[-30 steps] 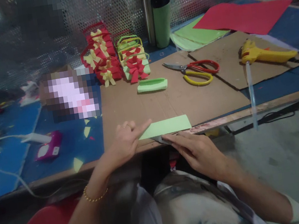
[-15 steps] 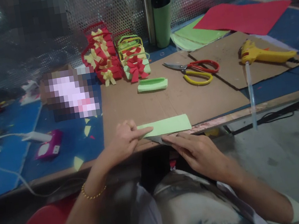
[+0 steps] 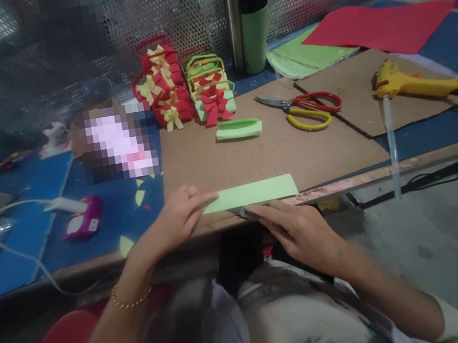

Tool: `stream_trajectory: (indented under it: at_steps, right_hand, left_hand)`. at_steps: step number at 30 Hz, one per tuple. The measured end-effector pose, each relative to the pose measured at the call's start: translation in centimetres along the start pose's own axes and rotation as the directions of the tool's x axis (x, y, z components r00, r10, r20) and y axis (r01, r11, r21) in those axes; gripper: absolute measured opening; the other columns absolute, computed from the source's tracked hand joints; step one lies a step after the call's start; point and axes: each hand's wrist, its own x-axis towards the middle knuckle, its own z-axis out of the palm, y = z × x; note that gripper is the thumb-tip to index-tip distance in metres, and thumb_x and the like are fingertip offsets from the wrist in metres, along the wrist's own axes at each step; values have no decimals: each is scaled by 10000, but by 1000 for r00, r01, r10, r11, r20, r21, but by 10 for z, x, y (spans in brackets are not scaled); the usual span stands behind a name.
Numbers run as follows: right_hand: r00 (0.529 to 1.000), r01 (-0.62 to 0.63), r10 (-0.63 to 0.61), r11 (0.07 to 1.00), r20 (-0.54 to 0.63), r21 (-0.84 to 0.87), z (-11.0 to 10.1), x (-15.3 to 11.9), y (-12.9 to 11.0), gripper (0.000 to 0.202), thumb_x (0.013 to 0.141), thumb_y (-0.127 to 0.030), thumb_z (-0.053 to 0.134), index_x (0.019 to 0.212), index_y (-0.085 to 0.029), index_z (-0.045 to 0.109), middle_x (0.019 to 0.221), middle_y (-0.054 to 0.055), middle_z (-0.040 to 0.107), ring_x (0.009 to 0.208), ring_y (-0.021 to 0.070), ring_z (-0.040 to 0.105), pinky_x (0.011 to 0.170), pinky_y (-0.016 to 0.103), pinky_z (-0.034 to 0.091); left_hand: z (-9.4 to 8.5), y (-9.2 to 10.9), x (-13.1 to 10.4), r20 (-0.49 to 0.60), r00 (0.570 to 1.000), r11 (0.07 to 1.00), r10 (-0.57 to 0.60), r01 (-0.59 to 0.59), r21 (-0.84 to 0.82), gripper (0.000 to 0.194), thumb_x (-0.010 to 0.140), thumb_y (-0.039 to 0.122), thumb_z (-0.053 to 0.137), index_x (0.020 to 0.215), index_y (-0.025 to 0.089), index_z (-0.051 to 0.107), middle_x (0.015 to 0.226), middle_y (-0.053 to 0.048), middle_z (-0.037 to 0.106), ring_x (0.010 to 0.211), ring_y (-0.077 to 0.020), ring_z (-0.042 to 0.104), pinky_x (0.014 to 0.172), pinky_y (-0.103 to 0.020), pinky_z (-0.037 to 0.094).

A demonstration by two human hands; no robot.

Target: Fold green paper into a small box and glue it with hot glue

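A pale green paper strip [image 3: 258, 191] lies along the front edge of the cardboard sheet. My left hand [image 3: 181, 214] rests at the strip's left end, index finger stretched out on the paper. Below the strip's lower edge, my right hand [image 3: 296, 227] grips a grey flat blade [image 3: 238, 212]; its handle is hidden in the fingers, so its exact kind cannot be made out. Farther back sits a folded green paper piece [image 3: 238, 130]. To its right, scissors [image 3: 304, 108] with one red and one yellow handle lie partly spread.
Cardboard [image 3: 197, 162] covers part of the blue table. Behind are red paper baskets [image 3: 166, 88], green and yellow ones [image 3: 211, 90], a green tumbler [image 3: 256, 34] and paper sheets [image 3: 380, 26]. A yellow glue gun [image 3: 415, 84] stands right; a purple plug block [image 3: 84, 217] left.
My left hand has slid left along the paper strip to its end. The right hand with the blade stays near the strip's lower edge. The whole view has shifted slightly.
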Motion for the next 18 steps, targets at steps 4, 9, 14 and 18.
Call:
stream_trajectory:
  at_steps: [4, 9, 14, 18]
  right_hand:
    - [1000, 3, -3, 1000, 8, 10, -1, -1, -1, 404, 1000, -116, 448, 1337, -207, 652, 1000, 87, 759, 851, 196, 713, 707, 282, 561]
    - [1000, 5, -6, 997, 14, 75, -3, -6, 1, 438, 1005, -108, 440, 1381, -245, 618, 1130, 81, 766, 952, 195, 730, 787, 303, 595]
    - [1000, 3, 0, 995, -28, 102, 2, -2, 0, 395, 1016, -127, 434, 1342, -216, 637, 1092, 90, 767, 960, 210, 731, 797, 315, 594]
    - [1000, -14, 15, 997, -10, 73, 6, 5, -6, 374, 1010, -131, 451, 1314, -209, 655, 1059, 96, 769, 912, 210, 727, 773, 323, 592]
  left_hand:
    - [-1, 2, 2, 26, 999, 999, -24, 24, -26, 388, 1034, 189, 393, 1345, 215, 624, 995, -60, 571, 948, -196, 516, 877, -327, 451]
    - [-1, 2, 2, 27, 999, 999, -25, 26, -25, 385, 1028, 179, 388, 1329, 218, 624, 1002, -60, 574, 968, -203, 513, 893, -338, 445]
    - [-1, 2, 2, 29, 999, 999, -23, 24, -37, 391, 1025, 172, 384, 1333, 220, 619, 1004, -58, 571, 974, -204, 513, 903, -343, 440]
    - [-4, 1, 2, 50, 999, 999, -7, 9, -47, 405, 1020, 164, 378, 1339, 208, 622, 998, -58, 563, 964, -198, 512, 902, -338, 436]
